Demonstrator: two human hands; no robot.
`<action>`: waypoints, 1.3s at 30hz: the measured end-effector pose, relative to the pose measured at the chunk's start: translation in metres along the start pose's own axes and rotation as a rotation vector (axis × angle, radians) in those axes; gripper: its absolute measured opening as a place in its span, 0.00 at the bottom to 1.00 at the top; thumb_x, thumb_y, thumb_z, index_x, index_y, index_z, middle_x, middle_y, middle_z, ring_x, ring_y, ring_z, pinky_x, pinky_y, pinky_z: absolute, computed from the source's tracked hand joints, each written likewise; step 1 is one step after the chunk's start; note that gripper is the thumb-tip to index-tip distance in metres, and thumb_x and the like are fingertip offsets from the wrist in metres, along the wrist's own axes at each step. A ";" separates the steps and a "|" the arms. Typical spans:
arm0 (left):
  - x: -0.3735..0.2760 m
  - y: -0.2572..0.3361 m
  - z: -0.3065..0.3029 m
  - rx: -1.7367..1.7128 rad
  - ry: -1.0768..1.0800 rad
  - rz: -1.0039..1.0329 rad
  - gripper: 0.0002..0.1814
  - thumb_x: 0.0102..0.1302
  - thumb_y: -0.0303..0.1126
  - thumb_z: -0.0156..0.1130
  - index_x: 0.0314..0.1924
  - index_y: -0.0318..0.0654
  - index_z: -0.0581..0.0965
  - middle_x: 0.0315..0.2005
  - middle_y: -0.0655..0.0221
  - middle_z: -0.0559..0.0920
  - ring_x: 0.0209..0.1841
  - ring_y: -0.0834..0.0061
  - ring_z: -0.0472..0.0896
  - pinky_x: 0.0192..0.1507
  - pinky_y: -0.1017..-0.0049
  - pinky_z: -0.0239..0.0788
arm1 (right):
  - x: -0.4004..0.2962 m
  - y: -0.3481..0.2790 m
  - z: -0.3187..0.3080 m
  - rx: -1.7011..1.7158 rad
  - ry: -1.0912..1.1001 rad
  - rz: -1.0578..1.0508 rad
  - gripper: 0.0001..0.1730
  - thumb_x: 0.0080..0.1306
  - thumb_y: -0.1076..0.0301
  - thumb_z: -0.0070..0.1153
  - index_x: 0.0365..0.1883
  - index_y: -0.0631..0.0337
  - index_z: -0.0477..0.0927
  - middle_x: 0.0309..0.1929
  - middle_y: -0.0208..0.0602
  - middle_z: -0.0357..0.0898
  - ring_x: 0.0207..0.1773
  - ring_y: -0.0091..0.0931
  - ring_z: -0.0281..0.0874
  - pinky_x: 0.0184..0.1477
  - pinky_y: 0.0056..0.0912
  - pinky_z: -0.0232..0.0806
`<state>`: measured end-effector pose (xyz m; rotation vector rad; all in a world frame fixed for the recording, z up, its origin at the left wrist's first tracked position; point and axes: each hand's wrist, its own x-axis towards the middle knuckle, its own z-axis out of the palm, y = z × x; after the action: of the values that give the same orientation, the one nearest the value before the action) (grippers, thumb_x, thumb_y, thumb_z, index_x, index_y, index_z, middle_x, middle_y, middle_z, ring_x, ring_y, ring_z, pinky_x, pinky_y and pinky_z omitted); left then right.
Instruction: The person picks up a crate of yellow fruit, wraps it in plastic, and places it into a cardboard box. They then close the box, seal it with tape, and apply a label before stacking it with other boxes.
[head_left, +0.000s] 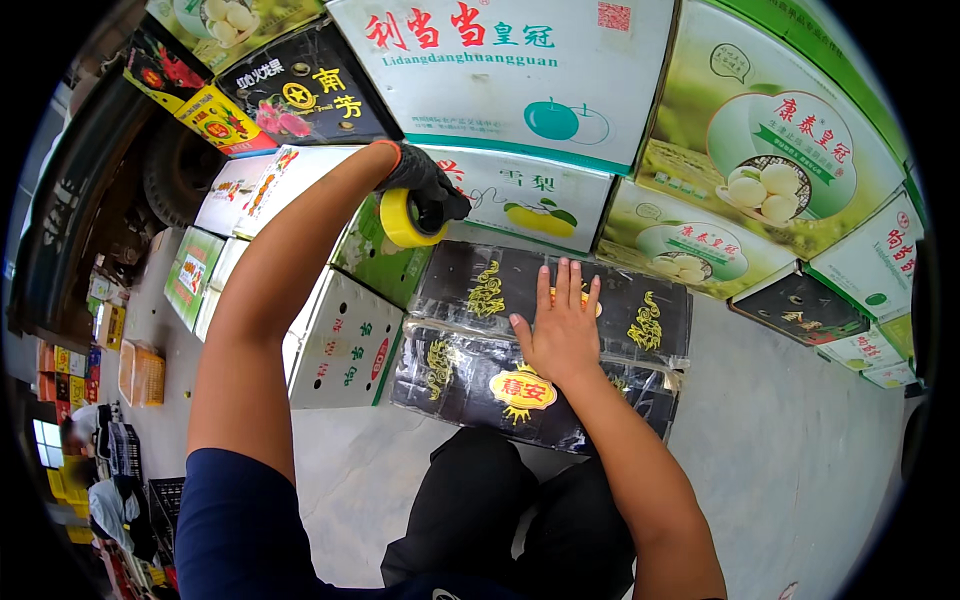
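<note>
My left hand (421, 178), in a dark knit glove with an orange cuff, holds a roll of yellow packing tape (399, 225). It is raised beyond the far left corner of a black cardboard carton (457, 375) printed with gold and red. My bare right hand (562, 330) lies flat on top of this carton, its fingers spread and pointing away from me. Clear tape shines along the carton's seam and sides. The carton rests on the floor just before my knees. Under my left hand is a green carton (382, 255).
A wall of stacked fruit cartons (502, 90) stands close behind the black carton. A white carton (345, 345) sits to its left. Grey concrete floor (780, 405) lies to the right. Far left are a vehicle tyre (176, 176), an orange basket (142, 375) and a person (116, 502).
</note>
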<state>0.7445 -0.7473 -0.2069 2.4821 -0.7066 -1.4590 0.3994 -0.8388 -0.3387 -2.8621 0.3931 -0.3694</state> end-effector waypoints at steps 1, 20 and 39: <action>0.030 0.022 -0.002 0.012 -0.005 -0.173 0.20 0.66 0.32 0.64 0.58 0.38 0.80 0.50 0.64 0.85 0.51 0.68 0.82 0.57 0.65 0.73 | 0.000 0.002 0.000 0.011 -0.003 0.003 0.45 0.74 0.41 0.40 0.74 0.72 0.57 0.78 0.66 0.45 0.82 0.52 0.36 0.78 0.66 0.26; 0.022 0.073 0.040 0.376 -0.237 -0.365 0.22 0.57 0.33 0.67 0.54 0.42 0.81 0.48 0.62 0.85 0.49 0.65 0.82 0.52 0.64 0.74 | -0.002 0.004 -0.002 -0.022 -0.066 0.038 0.45 0.75 0.40 0.35 0.77 0.68 0.54 0.79 0.62 0.44 0.83 0.51 0.34 0.78 0.66 0.25; -0.216 -0.057 0.301 0.292 0.686 -0.046 0.41 0.62 0.44 0.59 0.76 0.49 0.59 0.35 0.39 0.82 0.40 0.43 0.83 0.46 0.51 0.74 | -0.013 -0.007 -0.004 -0.098 -0.113 0.056 0.44 0.76 0.42 0.35 0.77 0.68 0.52 0.80 0.59 0.42 0.83 0.47 0.34 0.79 0.60 0.26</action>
<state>0.4151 -0.5681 -0.2129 2.9518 -0.7477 -0.4468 0.3882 -0.8291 -0.3354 -2.9421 0.4812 -0.1827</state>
